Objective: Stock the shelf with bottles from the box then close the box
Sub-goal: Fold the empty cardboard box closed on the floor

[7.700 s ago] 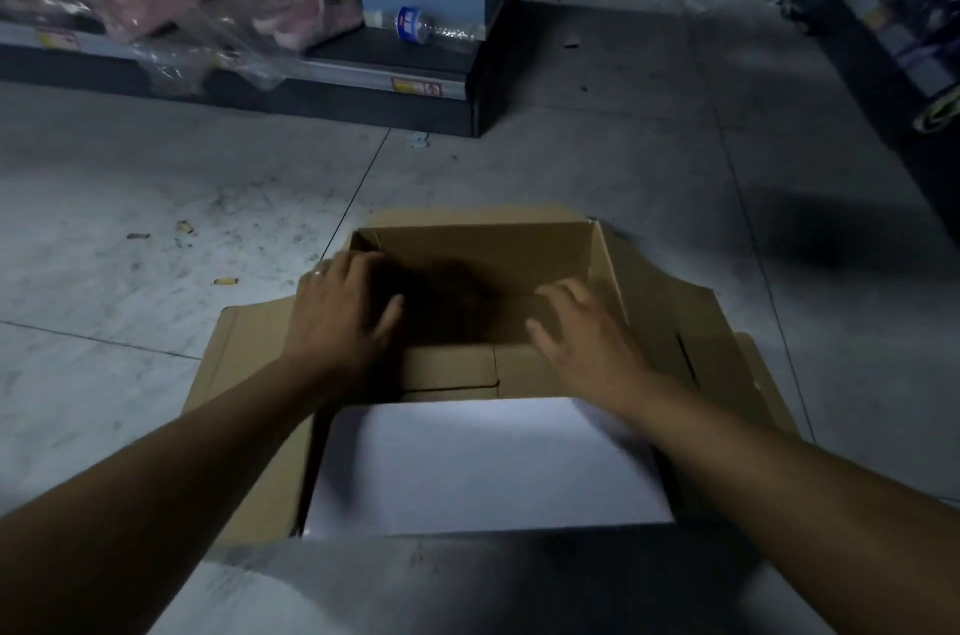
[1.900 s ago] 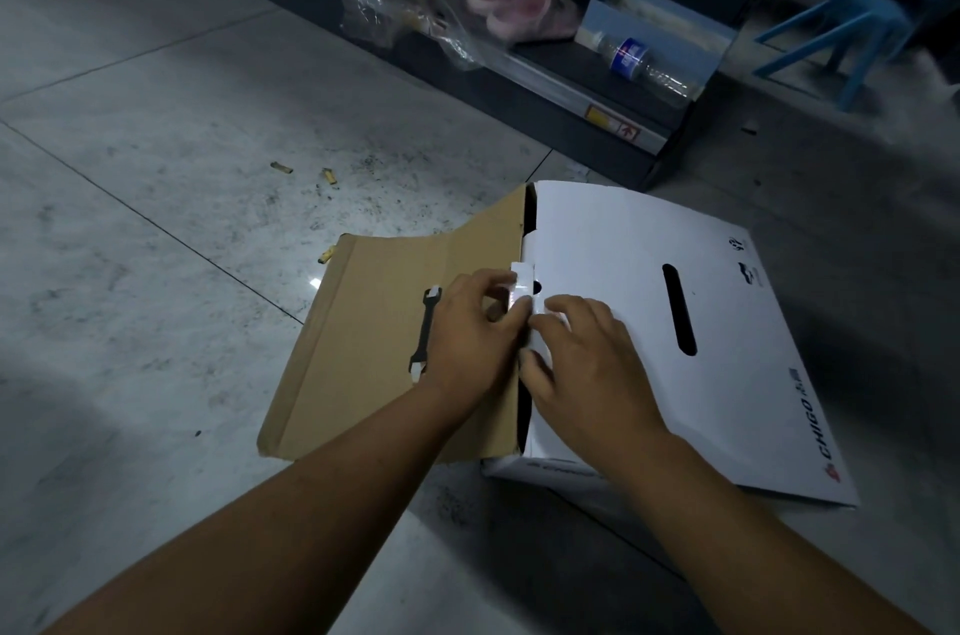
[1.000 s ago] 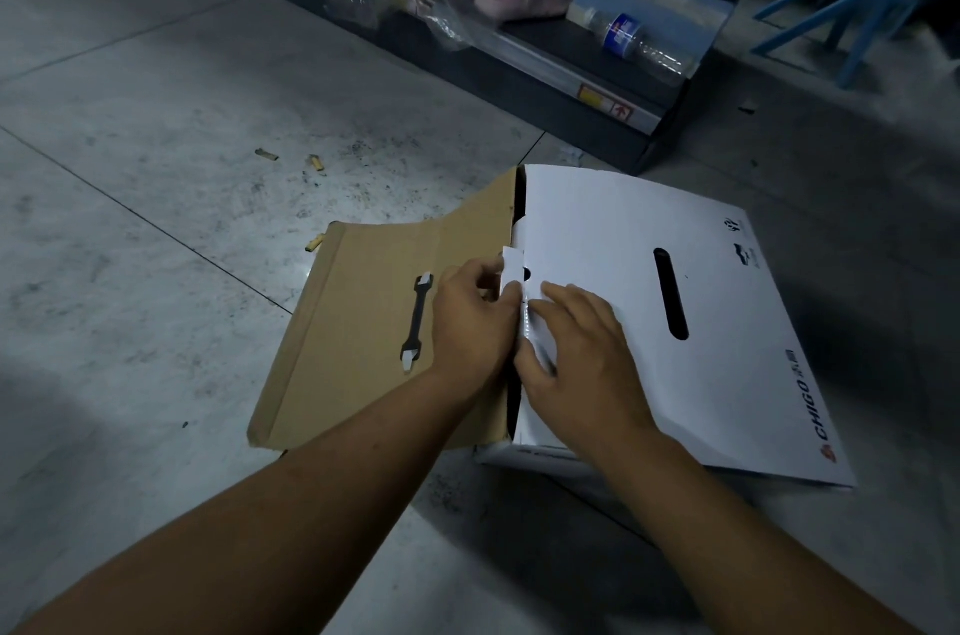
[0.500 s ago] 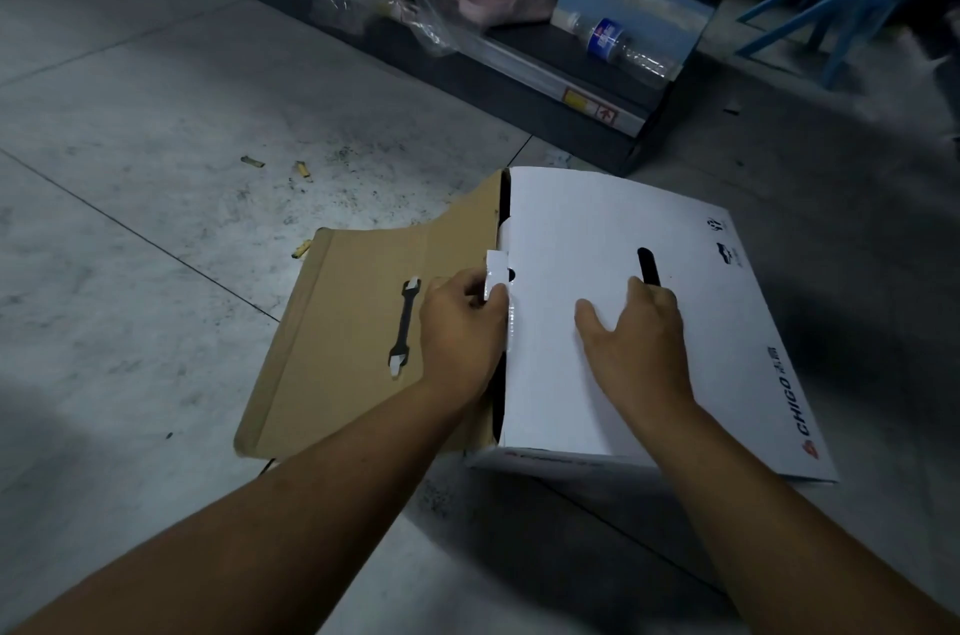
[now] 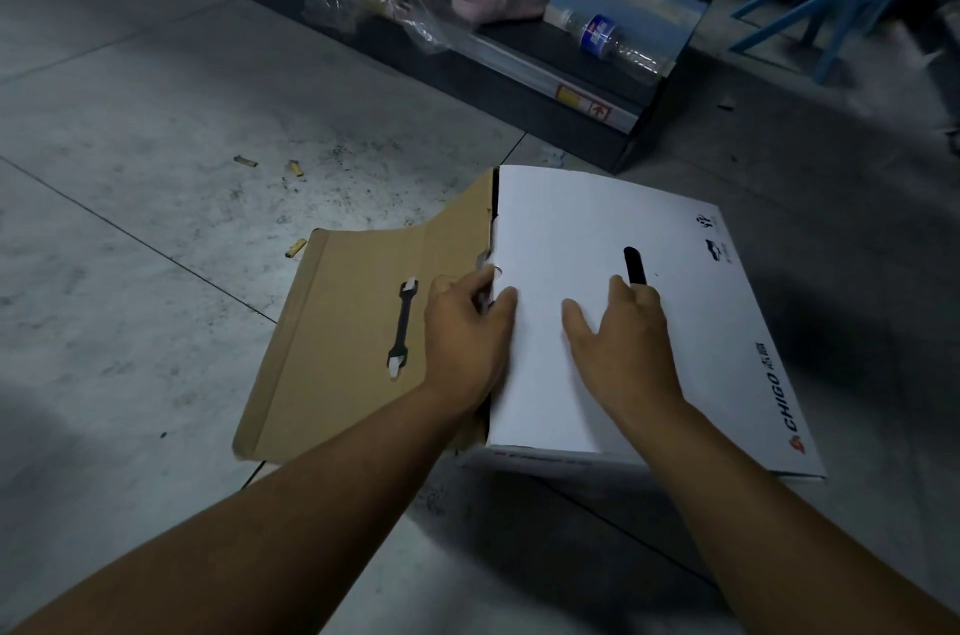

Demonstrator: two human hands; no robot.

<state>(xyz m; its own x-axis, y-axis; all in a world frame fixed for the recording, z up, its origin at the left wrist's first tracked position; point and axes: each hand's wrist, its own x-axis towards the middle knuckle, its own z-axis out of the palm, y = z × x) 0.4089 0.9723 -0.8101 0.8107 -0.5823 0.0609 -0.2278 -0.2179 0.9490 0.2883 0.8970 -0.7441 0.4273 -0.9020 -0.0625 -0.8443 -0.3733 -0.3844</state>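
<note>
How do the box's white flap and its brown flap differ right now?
The white flap lies folded down shut; the brown flap is splayed open to the left. The white flap carries printed lettering; the brown flap is bare cardboard. Shared: the white flap has a long dark handle slot, and the brown flap shows a similar one.

Right fingers (image 5: 643,304) partly inside box slot (image 5: 634,263)
</note>
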